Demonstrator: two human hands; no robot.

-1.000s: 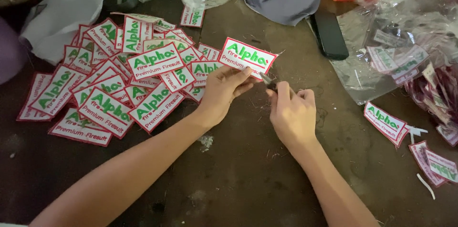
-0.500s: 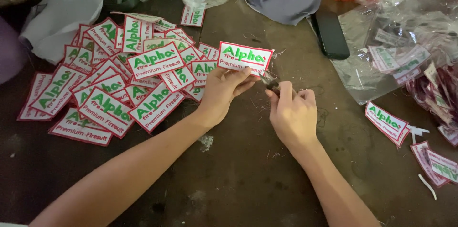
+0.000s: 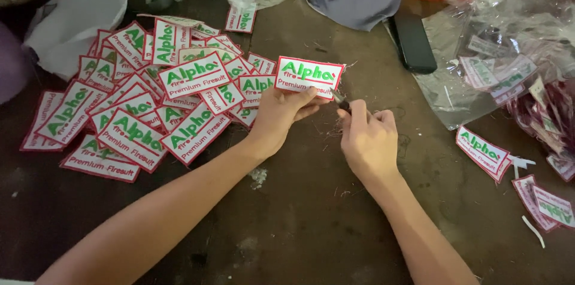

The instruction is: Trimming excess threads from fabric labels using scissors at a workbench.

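Embroidered patch (image 3: pixel 308 76) pinched in left hand (image 3: pixel 281 118), right hand (image 3: pixel 368 141) beside its corner

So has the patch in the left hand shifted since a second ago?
No. The patch sits the same against the black rectangular object; left hand unmoved.

White red-bordered patch (image 3: pixel 308 77), green lettering, held face-up, tilted

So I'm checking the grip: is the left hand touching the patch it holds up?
Touching: the head view shows the left hand pinching the patch's lower edge.
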